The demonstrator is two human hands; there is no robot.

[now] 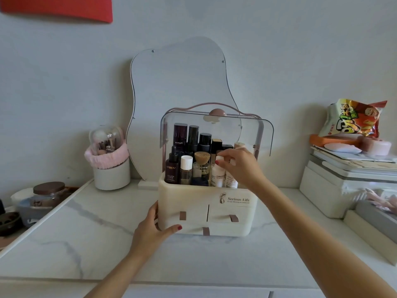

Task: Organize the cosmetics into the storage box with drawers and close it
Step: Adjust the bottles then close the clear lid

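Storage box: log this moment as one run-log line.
stage: loading top compartment | left hand: steadies storage box corner | right hand: grips white bottle | lid: up | drawers: closed

"Serious Life" on storage box point(214, 203); "L'ORÉAL" bottle point(171, 168)
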